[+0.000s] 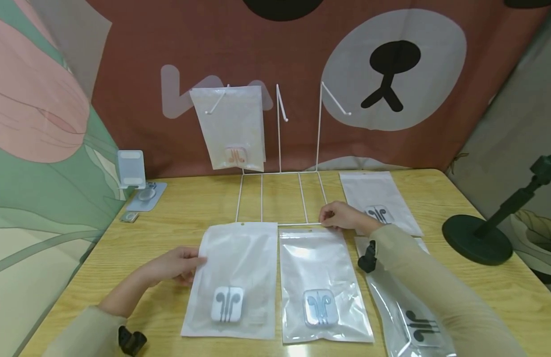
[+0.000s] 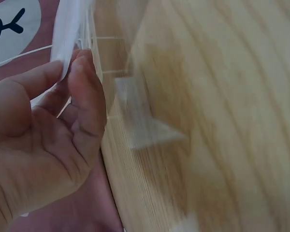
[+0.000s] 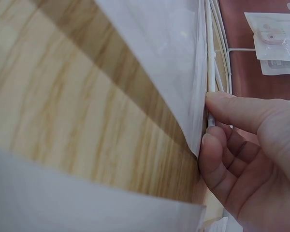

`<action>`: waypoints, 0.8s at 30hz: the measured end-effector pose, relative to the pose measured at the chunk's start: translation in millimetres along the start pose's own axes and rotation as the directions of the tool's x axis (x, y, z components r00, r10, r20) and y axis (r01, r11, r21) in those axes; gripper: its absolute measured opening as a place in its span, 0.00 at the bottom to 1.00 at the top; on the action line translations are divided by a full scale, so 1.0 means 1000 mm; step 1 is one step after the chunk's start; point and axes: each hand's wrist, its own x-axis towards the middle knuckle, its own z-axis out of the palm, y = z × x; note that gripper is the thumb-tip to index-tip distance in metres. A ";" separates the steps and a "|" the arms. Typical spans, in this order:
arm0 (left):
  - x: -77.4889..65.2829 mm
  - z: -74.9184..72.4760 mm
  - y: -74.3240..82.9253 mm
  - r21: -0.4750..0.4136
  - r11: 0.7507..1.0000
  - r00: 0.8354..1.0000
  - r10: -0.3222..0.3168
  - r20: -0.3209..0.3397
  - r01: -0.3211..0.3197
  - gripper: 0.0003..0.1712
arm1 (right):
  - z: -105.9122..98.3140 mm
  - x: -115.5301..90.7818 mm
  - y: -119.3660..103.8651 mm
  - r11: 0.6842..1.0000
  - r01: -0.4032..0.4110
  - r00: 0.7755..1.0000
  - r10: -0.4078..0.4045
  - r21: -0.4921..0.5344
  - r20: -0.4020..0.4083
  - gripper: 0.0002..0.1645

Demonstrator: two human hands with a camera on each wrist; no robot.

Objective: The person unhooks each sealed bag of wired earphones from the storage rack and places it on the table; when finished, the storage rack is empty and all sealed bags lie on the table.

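My left hand (image 1: 179,265) pinches the left edge of a clear plastic bag (image 1: 257,258) with a white earphone case (image 1: 227,304) inside. In the left wrist view the bag edge (image 2: 73,29) runs between thumb and fingers. My right hand (image 1: 342,216) grips the front right corner of a white wire display rack (image 1: 302,173); in the right wrist view its thumb and fingertips close about the wire (image 3: 211,72). Just below that hand lies another bag (image 1: 313,263) with a pale blue earphone case (image 1: 320,308).
Bags with pink earphones (image 1: 235,156) hang from the rack's left hook. Two more bags, one at the back right (image 1: 369,188) and one under my right forearm (image 1: 391,297), lie on the table. A dark green stand (image 1: 478,240) is far right, a phone holder (image 1: 143,183) far left.
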 end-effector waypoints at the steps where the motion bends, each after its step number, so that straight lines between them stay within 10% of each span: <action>1: 0.000 -0.001 -0.001 0.013 1.000 1.000 -0.002 0.012 0.002 0.19 | 0.000 0.000 0.000 1.000 -0.002 1.000 0.002 0.000 -0.002 0.03; 10: 0.007 -0.004 -0.004 0.297 0.955 0.998 0.033 -0.046 -0.018 0.22 | 0.000 0.003 0.004 1.000 0.012 1.000 -0.012 -0.005 -0.003 0.03; 24: 0.014 0.009 0.004 0.468 0.880 0.991 -0.021 -0.129 0.079 0.25 | 0.001 0.002 0.003 1.000 -0.002 1.000 0.002 -0.005 -0.004 0.04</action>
